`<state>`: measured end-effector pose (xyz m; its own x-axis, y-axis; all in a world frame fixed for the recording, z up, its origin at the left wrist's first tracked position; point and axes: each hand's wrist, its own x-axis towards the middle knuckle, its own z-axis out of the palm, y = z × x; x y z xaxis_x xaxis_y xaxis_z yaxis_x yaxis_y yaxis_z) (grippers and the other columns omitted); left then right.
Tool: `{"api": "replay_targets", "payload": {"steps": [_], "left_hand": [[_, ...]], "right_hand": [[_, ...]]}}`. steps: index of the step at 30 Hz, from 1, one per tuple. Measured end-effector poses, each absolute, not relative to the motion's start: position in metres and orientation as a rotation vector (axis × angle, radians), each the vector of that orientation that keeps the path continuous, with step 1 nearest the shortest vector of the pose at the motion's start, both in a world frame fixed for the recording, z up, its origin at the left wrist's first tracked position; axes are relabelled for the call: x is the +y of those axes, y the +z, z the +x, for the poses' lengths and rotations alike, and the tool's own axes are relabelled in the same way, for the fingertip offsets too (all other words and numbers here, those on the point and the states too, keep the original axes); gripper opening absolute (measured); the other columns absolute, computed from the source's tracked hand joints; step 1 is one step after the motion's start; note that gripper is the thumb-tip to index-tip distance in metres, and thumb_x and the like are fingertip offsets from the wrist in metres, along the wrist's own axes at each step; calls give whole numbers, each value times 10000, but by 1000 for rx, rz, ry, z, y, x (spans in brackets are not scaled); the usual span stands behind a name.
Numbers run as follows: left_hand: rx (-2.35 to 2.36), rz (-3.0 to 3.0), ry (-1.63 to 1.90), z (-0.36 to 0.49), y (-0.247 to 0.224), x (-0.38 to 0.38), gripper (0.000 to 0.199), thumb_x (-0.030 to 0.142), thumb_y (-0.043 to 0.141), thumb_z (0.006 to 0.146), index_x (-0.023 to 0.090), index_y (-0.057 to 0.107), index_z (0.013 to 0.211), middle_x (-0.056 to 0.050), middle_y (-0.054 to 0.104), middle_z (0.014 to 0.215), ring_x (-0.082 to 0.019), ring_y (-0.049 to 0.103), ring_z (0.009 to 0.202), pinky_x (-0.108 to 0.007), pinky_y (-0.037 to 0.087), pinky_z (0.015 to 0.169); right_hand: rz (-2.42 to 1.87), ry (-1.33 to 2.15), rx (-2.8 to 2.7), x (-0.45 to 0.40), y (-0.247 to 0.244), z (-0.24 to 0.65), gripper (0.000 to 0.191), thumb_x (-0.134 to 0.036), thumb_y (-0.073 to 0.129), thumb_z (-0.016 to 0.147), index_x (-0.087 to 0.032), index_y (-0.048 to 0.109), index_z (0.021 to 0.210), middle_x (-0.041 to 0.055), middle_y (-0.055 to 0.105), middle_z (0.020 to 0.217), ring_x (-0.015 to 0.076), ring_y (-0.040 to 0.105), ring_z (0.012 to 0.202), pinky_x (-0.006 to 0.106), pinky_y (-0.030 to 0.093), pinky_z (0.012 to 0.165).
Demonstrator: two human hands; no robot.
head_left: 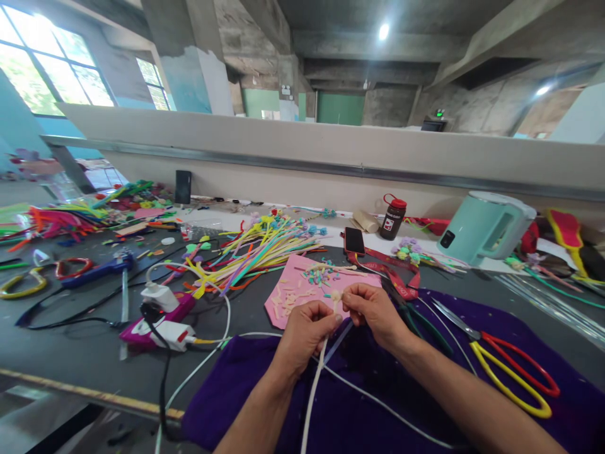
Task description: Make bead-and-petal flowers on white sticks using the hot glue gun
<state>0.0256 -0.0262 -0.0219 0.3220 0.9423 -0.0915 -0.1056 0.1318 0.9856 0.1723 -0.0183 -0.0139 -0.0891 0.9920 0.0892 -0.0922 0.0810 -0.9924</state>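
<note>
My left hand (309, 331) is closed, thumb and fingers pinching a cream pipe cleaner (312, 397) whose long end hangs down toward me. At its top sits a small pale fuzzy knot (336, 295), between the two hands. My right hand (371, 309) is closed too, its fingertips at the side of that knot; the exact bit they pinch is too small to make out. Behind the hands lies a pink sheet (278, 308) with short cream pieces (295, 296) and small teal and purple pieces (321, 272) on it. Dark purple cloth (236, 378) is spread below my wrists.
Scissors (482, 337) with red and yellow handles lie open at right. Left are a power strip (179, 309) with cables and a blue glue gun (99, 268). Pipe cleaners (259, 249), a phone (353, 241), a brown bottle (393, 217) and a mint kettle (482, 227) stand or lie farther back.
</note>
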Motion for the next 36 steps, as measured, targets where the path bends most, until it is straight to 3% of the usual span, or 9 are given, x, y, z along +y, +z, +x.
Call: {"api": "replay_targets", "payload": {"steps": [28,36], "left_hand": [[930,1147,948,25,-22,-26,228,317,640,647,154,491,591,71,447,412,-19,305,267,-144,209,282],[888,1121,982,24,-23,-24,245,341,635,660,148,498,600,72,452,410,-16,315,260,-135,208,279]], "right_hand": [[-1078,1196,-1218,-16,-18,174,226,-327,625,683,-140,559,576,-47,506,447,42,389,319,173,225,328],[-1056,1231,-1204,-19,-15,173,283,-385,573,735,-138,556,597,-21,546,526,42,402,340,183,236,344]]}}
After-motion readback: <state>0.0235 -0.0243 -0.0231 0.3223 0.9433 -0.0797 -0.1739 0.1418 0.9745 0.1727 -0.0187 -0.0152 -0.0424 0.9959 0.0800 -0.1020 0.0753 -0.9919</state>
